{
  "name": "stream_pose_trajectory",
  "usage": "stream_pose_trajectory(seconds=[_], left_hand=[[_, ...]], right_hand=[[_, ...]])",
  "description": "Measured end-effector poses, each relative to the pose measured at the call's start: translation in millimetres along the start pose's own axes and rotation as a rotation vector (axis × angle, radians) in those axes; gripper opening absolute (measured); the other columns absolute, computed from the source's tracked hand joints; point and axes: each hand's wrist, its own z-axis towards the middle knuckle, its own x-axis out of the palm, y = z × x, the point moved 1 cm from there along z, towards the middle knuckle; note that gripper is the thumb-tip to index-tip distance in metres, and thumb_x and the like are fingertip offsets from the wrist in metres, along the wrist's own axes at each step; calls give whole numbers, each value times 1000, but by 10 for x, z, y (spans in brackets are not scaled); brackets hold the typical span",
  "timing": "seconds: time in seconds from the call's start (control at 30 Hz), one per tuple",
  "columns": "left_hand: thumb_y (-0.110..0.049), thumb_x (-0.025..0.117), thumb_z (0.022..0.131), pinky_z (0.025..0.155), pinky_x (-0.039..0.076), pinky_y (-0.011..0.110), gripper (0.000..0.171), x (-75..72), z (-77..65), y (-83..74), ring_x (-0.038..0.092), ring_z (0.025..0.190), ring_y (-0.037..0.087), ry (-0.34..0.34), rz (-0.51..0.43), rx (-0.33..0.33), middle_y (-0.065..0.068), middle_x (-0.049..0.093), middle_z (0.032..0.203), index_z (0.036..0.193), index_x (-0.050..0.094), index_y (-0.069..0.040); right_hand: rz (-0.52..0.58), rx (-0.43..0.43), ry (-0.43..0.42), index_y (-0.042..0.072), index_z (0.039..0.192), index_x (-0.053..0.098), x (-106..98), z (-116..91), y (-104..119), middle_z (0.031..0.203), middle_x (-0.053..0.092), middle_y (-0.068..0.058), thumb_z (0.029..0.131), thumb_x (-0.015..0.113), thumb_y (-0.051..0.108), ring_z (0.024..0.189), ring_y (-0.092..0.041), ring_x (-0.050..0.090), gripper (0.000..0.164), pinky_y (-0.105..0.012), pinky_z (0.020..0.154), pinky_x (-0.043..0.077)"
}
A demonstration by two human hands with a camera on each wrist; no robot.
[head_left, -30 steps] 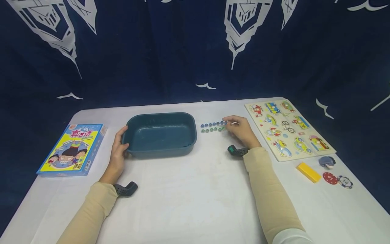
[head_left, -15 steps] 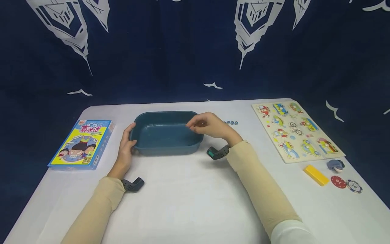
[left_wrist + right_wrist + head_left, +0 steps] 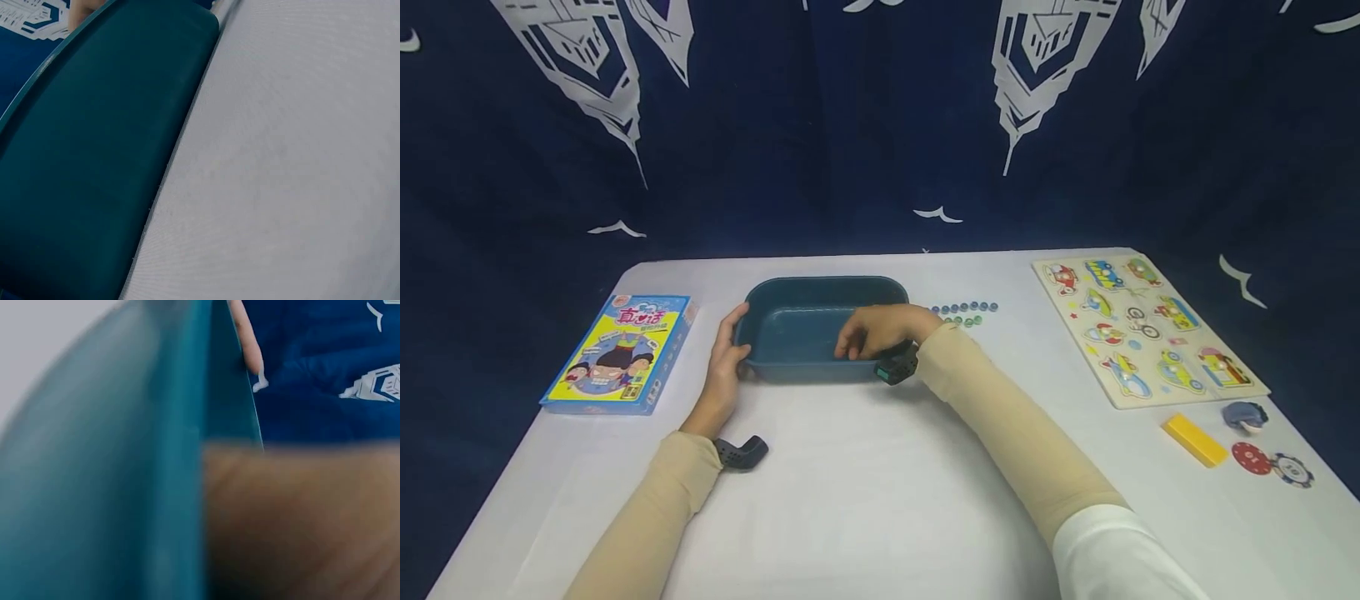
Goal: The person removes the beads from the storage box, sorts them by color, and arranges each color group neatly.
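Left hand [image 3: 724, 371] holds a glossy, round-cornered basin [image 3: 797, 372]; right hand [image 3: 878, 328] bends over it, grasp unclear.

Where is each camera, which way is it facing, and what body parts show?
Head: on the head, facing forward and down at the teal basin; left hand, right hand and sleeves show.
Left wrist: on that wrist, facing the basin's side and white table; some skin shows, probably the right hand.
Right wrist: on that wrist, facing across the basin; the right hand blurs up close, a finger beyond, probably the left's.
Both wrist views share basin and curtain.
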Motion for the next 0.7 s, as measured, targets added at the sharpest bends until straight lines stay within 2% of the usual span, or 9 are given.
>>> stream_pose_trajectory(seconds=[0.13, 0.3, 0.5, 0.6, 0.7], left_hand=[[-4, 33, 84, 122, -2, 46, 72, -3, 7, 23, 4, 153, 24, -2, 9, 1, 11, 16, 165, 155, 25, -4], [-5, 33, 83, 122, -2, 46, 72, 2, 17, 20, 4, 154, 23, 1, 19, -1, 11, 16, 165, 155, 25, -4], [-5, 33, 83, 122, -1, 46, 73, 9, 21, 11, 4, 154, 23, 4, 20, 2, 10, 16, 165, 155, 24, -6], [-6, 33, 84, 122, -1, 46, 72, 6, 17, 12, 4, 154, 22, 3, 32, -5, 8, 16, 165, 156, 24, -7], [-6, 32, 84, 122, -1, 45, 72, -2, 11, 7, 4, 154, 21, 5, 43, -12, 8, 15, 166, 156, 24, -7]], right_hand=[[9, -13, 61, 2, 120, 70, 54, 99, -38, 116, 70, -6, 85, 55, -15, 101, -14, 61, 42, -23, 89, 49], [-20, -36, 66, 1, 112, 73, 74, 135, -66, 107, 71, -5, 82, 51, -15, 99, -15, 61, 41, -24, 90, 50], [-24, -43, 38, 1, 104, 73, 77, 131, -78, 98, 69, -5, 80, 52, -14, 91, -15, 59, 35, -25, 86, 50], [-20, -85, 8, 0, 103, 72, 81, 123, -83, 97, 70, -4, 86, 56, -9, 91, -12, 60, 25, -24, 86, 50], [52, -146, -52, 1, 103, 71, 54, 73, -78, 98, 71, -5, 91, 62, -1, 92, -15, 64, 15, -26, 86, 52]])
